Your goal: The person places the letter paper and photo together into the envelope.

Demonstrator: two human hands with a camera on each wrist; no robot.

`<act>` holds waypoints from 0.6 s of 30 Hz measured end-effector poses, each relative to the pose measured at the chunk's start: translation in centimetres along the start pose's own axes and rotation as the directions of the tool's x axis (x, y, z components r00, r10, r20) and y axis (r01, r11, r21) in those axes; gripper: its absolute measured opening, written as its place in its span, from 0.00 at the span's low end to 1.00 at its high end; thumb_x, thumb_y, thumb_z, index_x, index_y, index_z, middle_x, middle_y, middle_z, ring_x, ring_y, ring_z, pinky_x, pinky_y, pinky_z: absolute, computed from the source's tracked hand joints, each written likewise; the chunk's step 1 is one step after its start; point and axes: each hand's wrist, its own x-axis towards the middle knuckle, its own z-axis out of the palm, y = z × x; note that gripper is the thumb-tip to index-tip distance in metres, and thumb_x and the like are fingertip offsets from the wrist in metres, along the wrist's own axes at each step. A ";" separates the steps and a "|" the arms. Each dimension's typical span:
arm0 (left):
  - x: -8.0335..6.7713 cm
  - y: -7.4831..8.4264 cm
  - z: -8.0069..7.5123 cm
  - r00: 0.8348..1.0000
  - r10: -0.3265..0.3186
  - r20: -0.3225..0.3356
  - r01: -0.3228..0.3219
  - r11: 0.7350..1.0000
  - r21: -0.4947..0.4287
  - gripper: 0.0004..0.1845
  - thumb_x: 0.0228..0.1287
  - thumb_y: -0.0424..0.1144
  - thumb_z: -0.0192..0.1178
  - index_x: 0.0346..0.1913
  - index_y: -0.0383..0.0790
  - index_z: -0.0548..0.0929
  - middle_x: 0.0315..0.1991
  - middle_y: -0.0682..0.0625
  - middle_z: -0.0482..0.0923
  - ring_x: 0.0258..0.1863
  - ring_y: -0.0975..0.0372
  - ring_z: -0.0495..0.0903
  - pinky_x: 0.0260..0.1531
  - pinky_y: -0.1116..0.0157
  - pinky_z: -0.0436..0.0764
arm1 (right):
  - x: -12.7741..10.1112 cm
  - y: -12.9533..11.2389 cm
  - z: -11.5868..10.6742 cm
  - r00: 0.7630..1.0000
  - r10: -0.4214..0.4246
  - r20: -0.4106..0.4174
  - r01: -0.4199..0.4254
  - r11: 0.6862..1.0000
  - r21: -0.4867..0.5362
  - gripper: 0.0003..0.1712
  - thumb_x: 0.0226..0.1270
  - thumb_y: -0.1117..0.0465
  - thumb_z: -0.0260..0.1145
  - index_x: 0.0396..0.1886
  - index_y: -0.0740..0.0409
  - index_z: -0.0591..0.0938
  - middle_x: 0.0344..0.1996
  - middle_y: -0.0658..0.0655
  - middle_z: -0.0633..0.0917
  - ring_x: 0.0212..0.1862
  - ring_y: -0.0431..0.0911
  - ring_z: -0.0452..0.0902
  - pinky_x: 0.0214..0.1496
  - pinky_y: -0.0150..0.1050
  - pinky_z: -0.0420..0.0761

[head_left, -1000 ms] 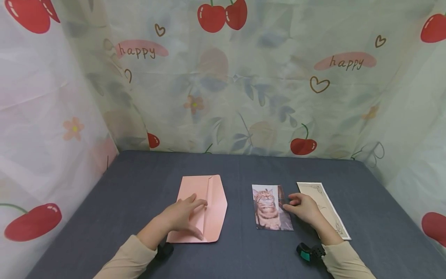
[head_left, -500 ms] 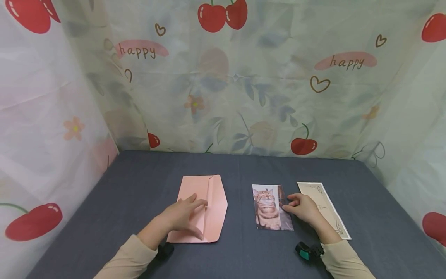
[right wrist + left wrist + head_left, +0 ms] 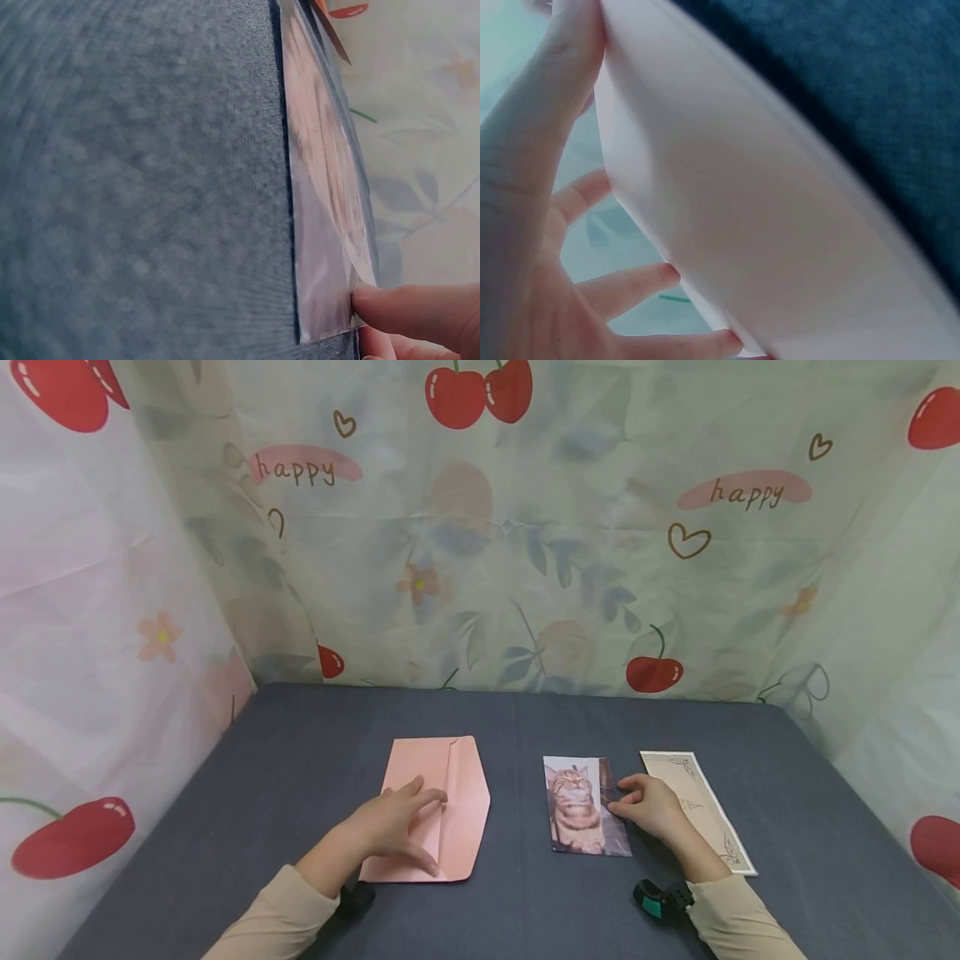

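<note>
A pink envelope [image 3: 461,802] lies on the dark grey table [image 3: 525,718], its flap opened out to the right. My left hand [image 3: 393,827] rests flat on the envelope's left half with fingers spread; in the left wrist view the envelope [image 3: 742,225] fills the frame beside those fingers [image 3: 525,187]. To the right lies a cat photo [image 3: 577,806]. My right hand [image 3: 648,808] is curled at the photo's right edge, thumb and fingers pinching it. The right wrist view shows a fingertip [image 3: 405,311] against the edge of the photo [image 3: 322,187].
A cream card with an ornate border [image 3: 705,806] lies just right of my right hand, partly under the wrist. Cherry-print curtains [image 3: 480,527] close in the table at the back and both sides. Bare table cloth [image 3: 135,187] stretches in front of the photo.
</note>
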 end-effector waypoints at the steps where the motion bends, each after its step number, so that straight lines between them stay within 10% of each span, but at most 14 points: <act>1: 0.0 0.0 0.0 1.000 0.002 0.000 -0.002 1.000 0.000 0.47 0.30 0.61 0.75 0.60 0.52 0.70 0.68 0.32 0.59 0.61 0.40 0.70 0.64 0.42 0.61 | 0.0 0.0 0.0 1.000 0.003 0.001 -0.003 1.000 0.002 0.24 0.49 0.66 0.70 0.44 0.76 0.76 0.23 0.61 0.84 0.22 0.39 0.72 0.25 0.33 0.69; 18: 0.1 -0.1 0.0 1.000 0.012 -0.006 -0.012 0.999 0.033 0.47 0.29 0.63 0.74 0.59 0.52 0.70 0.67 0.33 0.61 0.59 0.41 0.72 0.64 0.43 0.63 | 0.2 0.1 -0.2 0.999 0.037 0.007 -0.037 0.998 0.041 0.15 0.56 0.65 0.65 0.39 0.74 0.79 0.28 0.64 0.83 0.27 0.41 0.75 0.28 0.32 0.74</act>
